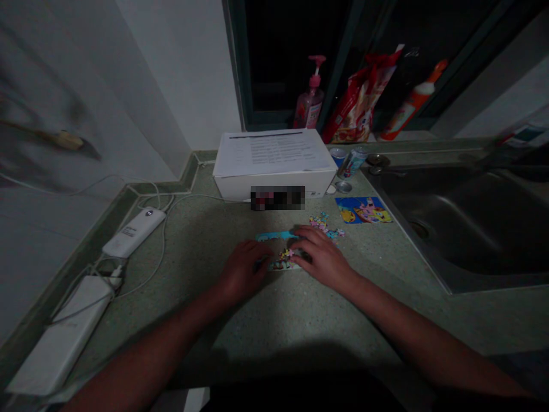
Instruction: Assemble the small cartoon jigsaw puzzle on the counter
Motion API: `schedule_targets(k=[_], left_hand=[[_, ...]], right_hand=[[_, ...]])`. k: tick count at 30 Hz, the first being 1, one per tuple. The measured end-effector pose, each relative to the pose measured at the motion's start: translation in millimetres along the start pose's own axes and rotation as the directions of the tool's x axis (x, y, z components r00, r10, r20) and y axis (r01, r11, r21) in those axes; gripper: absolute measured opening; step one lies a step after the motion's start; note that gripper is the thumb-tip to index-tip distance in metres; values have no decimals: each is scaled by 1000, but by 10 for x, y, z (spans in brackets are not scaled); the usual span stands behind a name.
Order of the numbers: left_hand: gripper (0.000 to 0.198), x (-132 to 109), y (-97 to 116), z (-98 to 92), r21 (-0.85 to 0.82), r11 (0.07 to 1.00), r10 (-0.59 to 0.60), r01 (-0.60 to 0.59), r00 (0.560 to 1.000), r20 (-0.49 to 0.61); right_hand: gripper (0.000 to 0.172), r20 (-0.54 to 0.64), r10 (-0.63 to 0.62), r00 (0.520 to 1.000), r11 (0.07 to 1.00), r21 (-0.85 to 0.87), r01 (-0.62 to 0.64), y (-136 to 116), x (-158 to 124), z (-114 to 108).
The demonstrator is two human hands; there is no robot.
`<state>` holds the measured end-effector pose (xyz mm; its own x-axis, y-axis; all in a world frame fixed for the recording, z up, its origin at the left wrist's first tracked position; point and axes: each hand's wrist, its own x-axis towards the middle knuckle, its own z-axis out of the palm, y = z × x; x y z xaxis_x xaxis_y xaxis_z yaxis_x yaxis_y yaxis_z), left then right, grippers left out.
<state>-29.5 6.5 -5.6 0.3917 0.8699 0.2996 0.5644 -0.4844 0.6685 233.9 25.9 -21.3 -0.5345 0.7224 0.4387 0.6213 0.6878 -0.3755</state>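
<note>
A partly assembled jigsaw puzzle (282,265) lies on the counter between my hands, with a light-blue strip of joined pieces (277,235) along its far edge. My left hand (246,266) rests at its left side, fingers bent and thumb apart from them, with no piece visible in it. At the right, my right hand (322,256) reaches over the puzzle. Its thumb and a finger close on a small pink-and-yellow puzzle piece (288,253), partly hidden by the fingertips. Loose puzzle pieces (319,220) lie heaped just beyond the right hand.
A cartoon picture card (363,210) lies right of the pieces, near the sink (441,286). Behind stand a white box (274,163) with paper on top and cans (354,162). White power strips (135,232) and cables lie left.
</note>
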Motion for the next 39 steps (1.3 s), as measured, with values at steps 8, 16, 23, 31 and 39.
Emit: schedule_targets(k=[8,16,23,31,39], left_hand=[[15,-2,13,-3,-10,1000,-12,12,1000,-7],[15,-12,6,1,14,1000,5,-4,1000,-13],[17,-10,-4,-4,22,1000,19,-19,1000,-20],[17,0,1,-15,14,1000,-1,1,1000,-22],[17,-8,-46,7,48,998,29,-28,999,-26]], right_hand=[[19,45,0,999,1000,-4,0,-8,12,23],[19,67,19,998,1000,16,-20,-20,17,20],[20,71,7,997,1000,-8,-7,-22,6,8],[13,64,-40,997,999,12,39,-67,29,29],[10,63,-12,998,1000,-9,13,-77,49,49]])
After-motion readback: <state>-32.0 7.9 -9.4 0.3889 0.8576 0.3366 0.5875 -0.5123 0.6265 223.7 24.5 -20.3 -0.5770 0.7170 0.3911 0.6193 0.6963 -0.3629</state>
